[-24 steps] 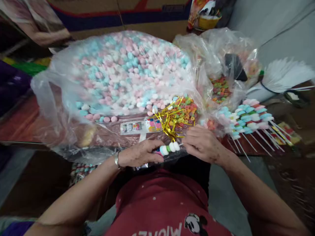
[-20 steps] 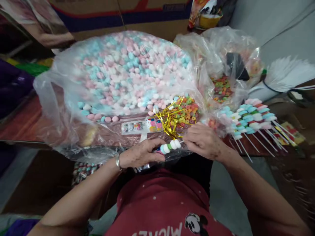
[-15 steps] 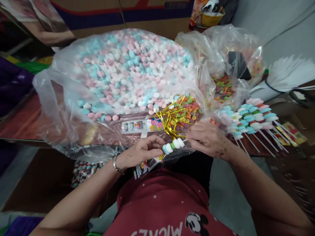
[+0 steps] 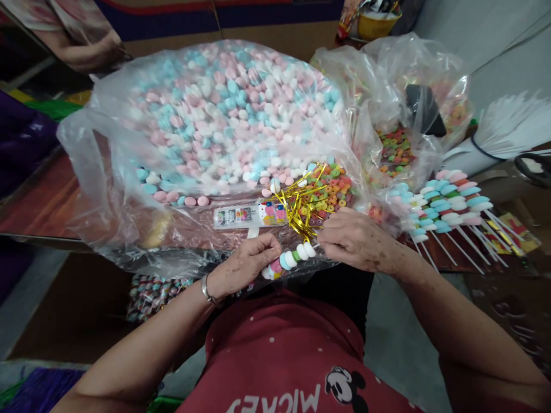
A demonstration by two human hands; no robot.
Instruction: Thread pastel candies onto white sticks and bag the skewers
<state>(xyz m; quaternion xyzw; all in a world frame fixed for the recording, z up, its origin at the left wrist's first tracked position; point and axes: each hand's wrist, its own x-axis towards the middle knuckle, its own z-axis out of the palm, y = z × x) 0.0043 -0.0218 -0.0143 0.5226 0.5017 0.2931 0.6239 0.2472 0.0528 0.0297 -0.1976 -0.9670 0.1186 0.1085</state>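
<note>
1. Left hand [image 4: 243, 261]: narrow pinch, thumb and fingertips on a printed plastic bag [image 4: 272, 270].
2. Right hand [image 4: 357, 238]: closed around the stick end of a candy skewer [image 4: 291, 259]. The skewer lies between both grips, tilted, its far end at the bag.
3. Step in hand, as judged: fitting skewer and bag together. Next move seems to call for a spread bag mouth and the stick held in line with it.
4. Counts: one skewer in hand, five pieces visible (one blue, three white, one green); one bag in the left grip.
5. Just beyond the grips: gold twist ties [image 4: 301, 221], tangled, uncountable; ring candies [image 4: 334, 194], too many.
6. Right of the right grip: marshmallow skewers [image 4: 451, 203], overlapping; exact number cannot be told.
7. Farther beyond: one large bag of marshmallows [image 4: 241, 115], contents uncountable.
</note>
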